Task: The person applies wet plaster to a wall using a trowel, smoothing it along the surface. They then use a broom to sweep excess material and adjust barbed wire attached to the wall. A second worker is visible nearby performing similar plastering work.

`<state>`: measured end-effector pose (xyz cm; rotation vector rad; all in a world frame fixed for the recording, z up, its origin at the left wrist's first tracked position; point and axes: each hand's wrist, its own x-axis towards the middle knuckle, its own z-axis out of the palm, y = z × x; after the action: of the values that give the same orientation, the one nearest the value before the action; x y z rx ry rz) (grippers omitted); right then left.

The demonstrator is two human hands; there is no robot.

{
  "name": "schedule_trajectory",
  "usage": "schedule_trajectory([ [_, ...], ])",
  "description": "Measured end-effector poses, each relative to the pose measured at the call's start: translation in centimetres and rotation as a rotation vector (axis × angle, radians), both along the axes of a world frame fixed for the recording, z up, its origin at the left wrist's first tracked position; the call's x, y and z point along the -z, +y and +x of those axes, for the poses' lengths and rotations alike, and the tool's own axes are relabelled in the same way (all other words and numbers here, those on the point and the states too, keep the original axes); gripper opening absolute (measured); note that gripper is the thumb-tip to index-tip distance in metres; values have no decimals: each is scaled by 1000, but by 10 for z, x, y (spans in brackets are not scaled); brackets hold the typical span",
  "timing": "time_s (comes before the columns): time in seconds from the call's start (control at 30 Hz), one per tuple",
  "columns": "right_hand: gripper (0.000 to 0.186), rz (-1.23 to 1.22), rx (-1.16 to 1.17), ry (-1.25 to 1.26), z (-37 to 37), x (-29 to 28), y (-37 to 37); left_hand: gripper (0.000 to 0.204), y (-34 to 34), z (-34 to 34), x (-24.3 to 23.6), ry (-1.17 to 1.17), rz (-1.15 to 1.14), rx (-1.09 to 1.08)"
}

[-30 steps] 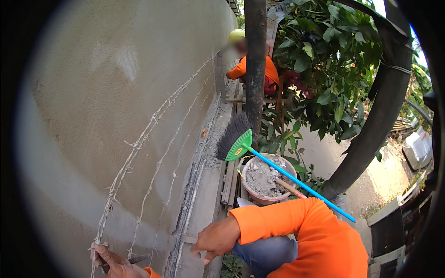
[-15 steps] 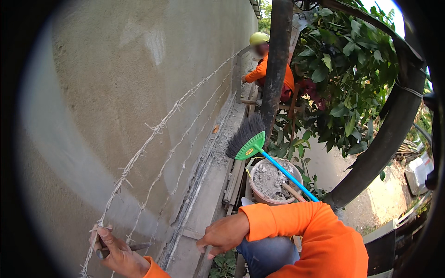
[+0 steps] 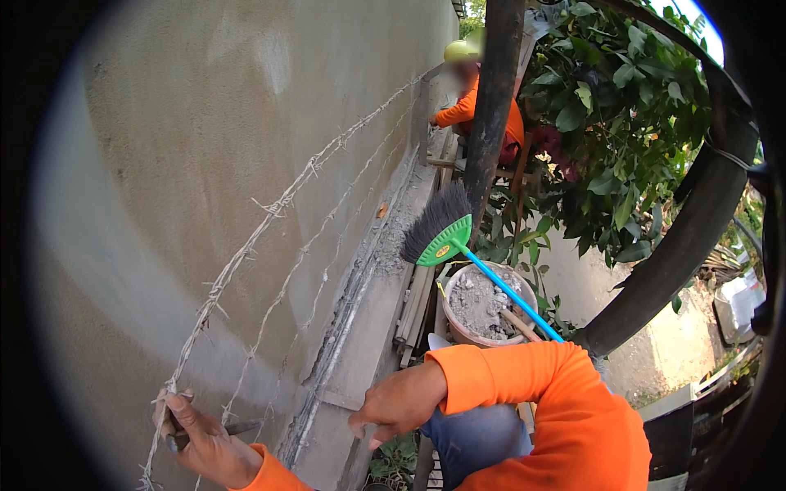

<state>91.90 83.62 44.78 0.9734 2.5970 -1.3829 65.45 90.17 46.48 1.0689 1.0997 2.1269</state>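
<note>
My left hand [image 3: 205,442] is at the lower left against the wall, closed around a short metal chisel [image 3: 244,427]. The chisel's blunt end sticks out by my thumb and its thin end points right. The same fingers touch the top strand of barbed wire [image 3: 219,286], which runs along the wall. My right hand [image 3: 401,401] hovers over the concrete ledge [image 3: 340,434], its fingers loosely bent and apart, with nothing visible in it. A broom [image 3: 446,245] with dark bristles, a green head and a blue handle lies slanted over a bucket [image 3: 465,331] of grey rubble.
A wooden handle [image 3: 520,325] sticks out of the bucket. Narrow boards [image 3: 416,303] lie beside the ledge. A dark post [image 3: 495,106] stands ahead, and a thick curved dark pipe [image 3: 671,254] is at right. Beyond the post, a person [image 3: 467,106] in orange crouches by the wall. Leafy branches [image 3: 606,123] hang at right.
The view has shifted slightly, so the broom and bucket sit a little higher in the picture. Both hands keep nearly the same pose, the left still on the chisel.
</note>
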Motion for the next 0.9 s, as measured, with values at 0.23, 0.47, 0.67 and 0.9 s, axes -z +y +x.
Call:
schedule_trajectory([
  [0.23,28,-612,478,-87,82,136,114,29,-6,-3,-4,42,-55,-12],
  [0.47,14,216,700,-538,165,352,282,31,-21,6,-9,-15,-105,-19],
  [0.67,30,-2,1286,-115,130,421,318,29,-28,19,-23,8,-111,18],
  [0.9,56,-481,1695,402,110,396,332,20,-28,23,-32,12,-97,92],
])
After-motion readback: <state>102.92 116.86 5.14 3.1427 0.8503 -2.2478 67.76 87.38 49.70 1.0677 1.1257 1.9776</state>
